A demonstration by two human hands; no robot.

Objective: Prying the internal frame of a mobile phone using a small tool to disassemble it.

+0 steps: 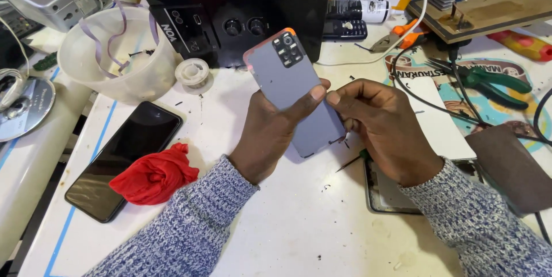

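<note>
Phone (293, 81), grey-backed with its camera block near the top, is held up above the white desk (276, 225) with its back toward the viewer and tilted so the top leans left. Left hand (270, 133) grips it from below and behind, the thumb pressed across the back near the right edge. Right hand (379, 130) is closed at the phone's right edge, fingertips pinched against the side where it meets the left thumb; whether anything small sits between those fingers cannot be told. Both wrists wear blue-and-white knitted sleeves.

Just under the right hand lies a thin screwdriver (352, 162) with a green tip, and beside it a flat phone part (385, 193) partly hidden by the sleeve. On the left of the desk rests a second phone with a black screen (123, 159), a crumpled red cloth (155, 174) touching its lower right side. Behind these stands a white plastic tub (118, 55) with a lilac ribbon over its rim, and near it a small solder spool (192, 73). Green-handled pliers (494, 84) lie far right, well apart from the hands.
</note>
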